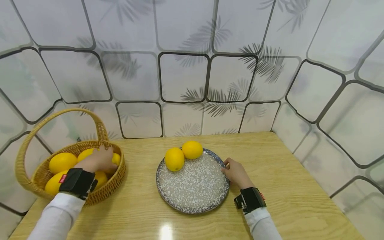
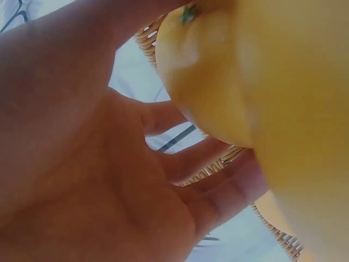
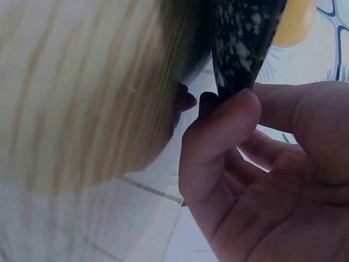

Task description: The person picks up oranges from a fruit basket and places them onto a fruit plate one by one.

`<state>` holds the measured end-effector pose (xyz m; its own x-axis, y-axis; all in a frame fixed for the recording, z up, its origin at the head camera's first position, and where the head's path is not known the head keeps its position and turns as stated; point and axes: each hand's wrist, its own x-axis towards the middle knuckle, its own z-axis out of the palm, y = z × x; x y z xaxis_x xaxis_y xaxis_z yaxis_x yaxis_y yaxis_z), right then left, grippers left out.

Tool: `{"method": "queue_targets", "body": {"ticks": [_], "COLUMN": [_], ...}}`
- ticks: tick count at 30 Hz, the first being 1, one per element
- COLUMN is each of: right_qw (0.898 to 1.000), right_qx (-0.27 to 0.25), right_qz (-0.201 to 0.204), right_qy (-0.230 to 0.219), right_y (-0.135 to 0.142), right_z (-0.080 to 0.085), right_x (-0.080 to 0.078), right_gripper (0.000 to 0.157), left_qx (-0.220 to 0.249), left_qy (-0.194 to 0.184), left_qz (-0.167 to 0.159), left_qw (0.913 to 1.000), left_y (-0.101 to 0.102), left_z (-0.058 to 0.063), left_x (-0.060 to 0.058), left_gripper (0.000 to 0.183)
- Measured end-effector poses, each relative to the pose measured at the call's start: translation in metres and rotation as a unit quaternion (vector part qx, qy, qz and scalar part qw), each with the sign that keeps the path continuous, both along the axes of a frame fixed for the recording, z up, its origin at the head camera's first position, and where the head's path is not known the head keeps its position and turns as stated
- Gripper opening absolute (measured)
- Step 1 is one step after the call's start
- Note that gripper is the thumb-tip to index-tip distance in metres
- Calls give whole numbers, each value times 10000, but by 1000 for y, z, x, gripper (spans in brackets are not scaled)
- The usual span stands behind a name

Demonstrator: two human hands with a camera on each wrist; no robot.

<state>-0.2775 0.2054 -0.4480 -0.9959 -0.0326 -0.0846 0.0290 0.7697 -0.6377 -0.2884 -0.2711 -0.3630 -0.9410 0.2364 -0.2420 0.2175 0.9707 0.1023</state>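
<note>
In the head view, my left hand point(image 1: 100, 160) reaches into a wicker basket point(image 1: 115, 187) at the left, its fingers curled over a yellow citrus fruit point(image 1: 116, 159). The left wrist view shows that smooth fruit point(image 2: 202, 76) with a green stem end, lying between thumb and fingers. Several like fruits point(image 1: 63, 162) fill the basket. A round speckled grey plate point(image 1: 195, 190) with a dark rim lies mid-table. On its far left side sit two yellow fruits, a rounder one point(image 1: 174, 159) and an oval one point(image 1: 192, 149). My right hand point(image 1: 238, 174) pinches the plate's right rim.
The light wooden table point(image 1: 270, 200) runs back to a patterned wall covering point(image 1: 186, 76), which also stands along the right side. An arched handle point(image 1: 61, 114) rises over the basket. Each wrist carries a black strapped device point(image 1: 253, 200).
</note>
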Motion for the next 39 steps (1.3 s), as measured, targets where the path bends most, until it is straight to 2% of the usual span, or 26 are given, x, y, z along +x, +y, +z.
{"method": "queue_targets", "body": {"ticks": [5, 15, 18, 23, 30, 39], "right_qw": [10000, 10000, 10000, 10000, 10000, 9999], "right_qx": [-27, 1, 5, 20, 33, 35], "right_qz": [-14, -30, -32, -9, 7, -96], "right_qy": [5, -56, -85, -67, -45, -112], "right_y": [1, 1, 1, 1, 1, -1], "right_z": [0, -2, -3, -1, -2, -1], "right_x": [0, -1, -2, -1, -1, -1], "right_gripper": [24, 24, 24, 24, 24, 24], "left_qx": [-24, 194, 208, 229, 145, 217], "left_qy": [-99, -471, -493, -352, -568, -622], "left_qz": [-120, 140, 238, 105, 186, 133], "left_qw": [9999, 9986, 9983, 9991, 9981, 9977], "left_y": [0, 2, 3, 2, 2, -1], "left_z": [2, 6, 5, 3, 0, 1], "left_x": [0, 6, 8, 7, 5, 4], "left_gripper": [79, 76, 77, 80, 84, 86]}}
